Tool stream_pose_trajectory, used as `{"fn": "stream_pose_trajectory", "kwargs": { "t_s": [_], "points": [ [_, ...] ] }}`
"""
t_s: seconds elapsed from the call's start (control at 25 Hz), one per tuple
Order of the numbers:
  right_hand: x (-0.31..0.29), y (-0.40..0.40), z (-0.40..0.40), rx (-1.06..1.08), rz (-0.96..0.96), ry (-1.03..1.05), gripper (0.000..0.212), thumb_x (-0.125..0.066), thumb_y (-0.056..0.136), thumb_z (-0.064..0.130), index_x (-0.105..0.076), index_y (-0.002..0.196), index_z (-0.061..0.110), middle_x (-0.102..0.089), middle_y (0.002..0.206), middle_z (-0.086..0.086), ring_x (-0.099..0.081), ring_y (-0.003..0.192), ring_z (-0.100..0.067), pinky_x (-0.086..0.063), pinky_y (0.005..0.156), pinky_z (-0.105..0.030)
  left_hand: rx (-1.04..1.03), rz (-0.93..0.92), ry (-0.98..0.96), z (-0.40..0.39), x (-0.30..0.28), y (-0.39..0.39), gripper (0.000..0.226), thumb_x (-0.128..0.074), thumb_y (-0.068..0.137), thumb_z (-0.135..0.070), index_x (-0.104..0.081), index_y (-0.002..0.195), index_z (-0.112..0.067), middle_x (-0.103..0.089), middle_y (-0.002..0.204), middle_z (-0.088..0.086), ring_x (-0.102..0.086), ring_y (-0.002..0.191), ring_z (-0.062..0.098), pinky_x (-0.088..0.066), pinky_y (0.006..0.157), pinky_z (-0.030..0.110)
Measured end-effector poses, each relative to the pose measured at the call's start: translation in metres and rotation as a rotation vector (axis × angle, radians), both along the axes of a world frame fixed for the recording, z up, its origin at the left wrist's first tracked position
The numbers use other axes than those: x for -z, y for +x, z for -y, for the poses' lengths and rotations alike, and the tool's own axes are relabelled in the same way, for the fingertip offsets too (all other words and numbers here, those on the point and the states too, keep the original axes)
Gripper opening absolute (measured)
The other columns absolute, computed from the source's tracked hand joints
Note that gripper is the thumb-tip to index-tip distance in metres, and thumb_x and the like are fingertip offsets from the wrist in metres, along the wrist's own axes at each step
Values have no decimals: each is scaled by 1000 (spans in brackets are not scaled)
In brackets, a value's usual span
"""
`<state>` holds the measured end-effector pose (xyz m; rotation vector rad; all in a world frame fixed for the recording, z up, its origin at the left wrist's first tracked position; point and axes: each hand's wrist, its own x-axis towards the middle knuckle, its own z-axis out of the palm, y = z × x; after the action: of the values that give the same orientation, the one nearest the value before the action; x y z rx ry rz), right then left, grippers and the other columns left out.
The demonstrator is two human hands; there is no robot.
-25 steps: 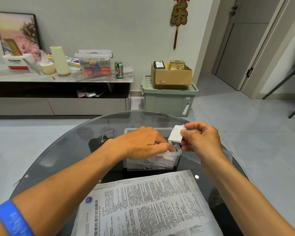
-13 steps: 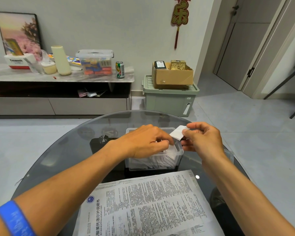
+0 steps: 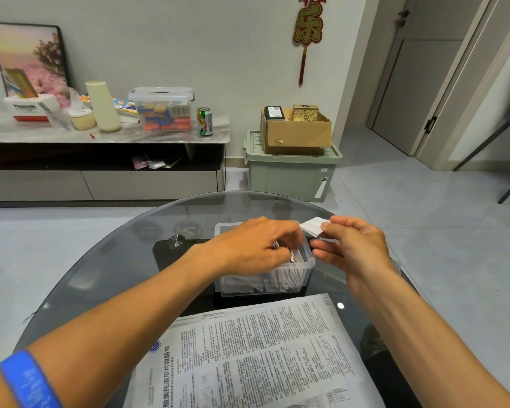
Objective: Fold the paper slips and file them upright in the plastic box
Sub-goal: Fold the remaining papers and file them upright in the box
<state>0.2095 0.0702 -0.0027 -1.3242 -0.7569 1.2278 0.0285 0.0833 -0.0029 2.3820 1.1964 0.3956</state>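
Note:
A small clear plastic box [image 3: 304,267] stands on the round glass table [image 3: 100,275], with several folded white slips [image 3: 280,279] upright inside it. My left hand [image 3: 253,245] reaches over the box, its curled fingers among the slips at the right end. My right hand [image 3: 355,245] hovers just right of the box and pinches a folded white paper slip [image 3: 312,226] between thumb and fingers, above the box's right rim.
A large printed sheet [image 3: 256,354] lies on the table in front of the box. Beyond the table stand a low sideboard [image 3: 100,184] with clutter and a green storage bin [image 3: 289,175] bearing a cardboard box [image 3: 295,134]. A door is at the right.
My right hand has tilted the folded slip flatter and brought it toward the box. My left hand's fingers have dug a little deeper among the filed slips.

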Motion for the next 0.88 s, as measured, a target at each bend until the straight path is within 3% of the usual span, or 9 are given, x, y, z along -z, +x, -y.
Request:
{"fn": "stream_pose_trajectory", "kwargs": {
  "t_s": [0.16, 0.36, 0.48, 0.6, 0.68, 0.8, 0.88],
  "points": [
    [0, 0, 0, -3, -8, -6, 16, -63, 91, -1, -59, 104, 8, -65, 78, -12, -66, 52, -19, -59, 51, -28, 25, -110, 50, -3, 1, -2, 38, -48, 93, -20, -67, 123, -34, -70, 118, -12, -60, 99, 5, -47, 88, 26],
    [0, 0, 0, -1, -2, -5, 15, -63, 91, 0, -59, 103, 9, -65, 77, -11, -65, 54, -20, -59, 51, -28, 104, -176, 113, -4, 1, 1, 37, -43, 96, -19, -70, 121, -28, -59, 135, -12, -52, 117, 7, -39, 95, 26],
    [1, -1, -1, 1, 5, -9, 15, -64, 91, 0, -60, 103, 9, -65, 78, -12, -66, 55, -20, -59, 51, -27, 106, -209, 52, -5, 0, 1, 38, -38, 98, -24, -67, 122, -26, -64, 129, -12, -52, 112, 8, -42, 101, 33],
    [1, 0, -1, 0, 8, -6, 15, -64, 91, 1, -60, 102, 9, -66, 77, -11, -66, 55, -20, -59, 52, -28, 107, -240, -8, -3, -3, 3, 38, -36, 101, -24, -62, 129, -26, -63, 120, -10, -49, 106, 7, -40, 95, 30],
    [1, 0, -1, -2, 6, -6, 15, -64, 91, 1, -60, 103, 9, -66, 77, -11, -66, 54, -19, -59, 52, -27, 53, -194, -41, -4, -3, 4, 38, -37, 101, -23, -61, 131, -26, -63, 117, -12, -52, 104, 6, -41, 94, 27],
    [1, 0, -1, -7, 1, -7, 16, -64, 91, 1, -59, 104, 9, -66, 77, -12, -65, 54, -19, -58, 51, -26, -119, 26, -149, -8, 1, 8, 42, -47, 95, -18, -57, 135, -25, -72, 112, -5, -65, 97, 10, -52, 92, 32],
    [1, -1, -1, -8, 2, -9, 17, -64, 91, 1, -59, 105, 8, -67, 77, -13, -65, 53, -19, -58, 51, -26, -203, 83, -176, -13, 3, 13, 41, -54, 94, -18, -59, 135, -24, -73, 110, -4, -66, 89, 8, -52, 85, 26]
  ]
}}
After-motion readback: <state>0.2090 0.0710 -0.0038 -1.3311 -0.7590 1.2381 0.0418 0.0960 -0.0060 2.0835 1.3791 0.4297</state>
